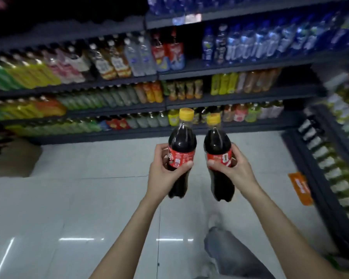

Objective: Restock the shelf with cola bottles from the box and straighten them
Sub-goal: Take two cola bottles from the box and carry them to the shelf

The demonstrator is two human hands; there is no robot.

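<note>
I hold two cola bottles upright in front of me, above the floor. My left hand [165, 170] grips the left cola bottle [182, 143] around its red label. My right hand [233, 168] grips the right cola bottle [217, 143] the same way. Both bottles are dark with yellow caps and stand side by side, a small gap between them. Beyond them runs the dark shelf [169, 75], several tiers packed with drink bottles. A gap shows on that shelf beside two red-labelled cola bottles [169, 50]. A brown cardboard box [12, 158] sits on the floor at the left.
A second shelf unit [330, 168] filled with bottles runs along the right side, with an orange tag [300, 188] on its edge. White tiled floor [89, 198] lies between me and the shelves. My leg and shoe [222, 246] show at the bottom.
</note>
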